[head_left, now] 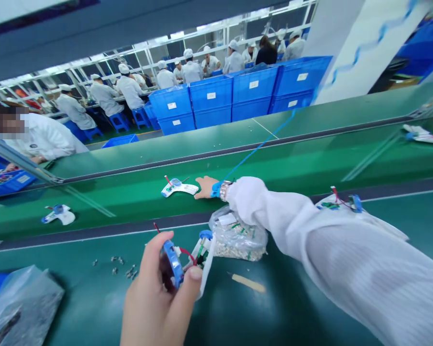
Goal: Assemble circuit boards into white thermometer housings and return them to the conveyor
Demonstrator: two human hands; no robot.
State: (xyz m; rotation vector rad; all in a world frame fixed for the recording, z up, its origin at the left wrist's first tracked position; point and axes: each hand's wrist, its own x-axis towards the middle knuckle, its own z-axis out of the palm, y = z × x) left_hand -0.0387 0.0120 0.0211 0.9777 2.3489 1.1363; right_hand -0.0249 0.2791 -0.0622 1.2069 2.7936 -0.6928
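My left hand (162, 293) is closed on a white plastic housing (207, 269) with a blue round part, a green circuit board and red wires, held above the bench. Stretched out over the green conveyor belt is my right hand (205, 187), its fingers apart at the end of another white housing (182, 189). Whether the fingertips touch that housing I cannot tell. It carries a blue round part and a red wire. A blue strap (216, 189) circles my right wrist. Beneath that forearm sits a clear bag of small pale parts (238, 240).
A wooden-handled pointed tool (248, 282) and small metal parts (130, 271) lie on the bench. Another housing assembly (59, 215) rests leftward on the belt. At right, one lies partly behind my sleeve. A plastic bag (21, 307) is front left. Blue bins (211, 98) and co-workers are beyond.
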